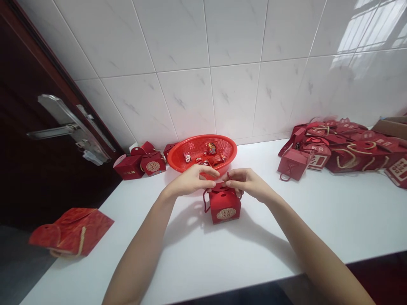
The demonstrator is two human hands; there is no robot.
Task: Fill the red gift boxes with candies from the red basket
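A small red gift box (pixel 225 206) with a gold round emblem stands upright on the white table, in front of a red basket. At its top left, my left hand (pixel 197 178) has thumb and fingers curved around the lid flap. On the top right, my right hand (pixel 246 183) pinches close to the flap, with a bit of dark red cord at its fingertips. One loop of the cord (pixel 206 201) hangs down the box's left side. The red basket (pixel 203 140) holds several wrapped sweets (pixel 211 148).
Several red boxes (pixel 129 167) stand at the back left, and a larger one (pixel 79 231) lies at the left table edge. A pile of red boxes (pixel 346 152) fills the back right, beside a cardboard box (pixel 391 127). Behind are a tiled wall and a dark door.
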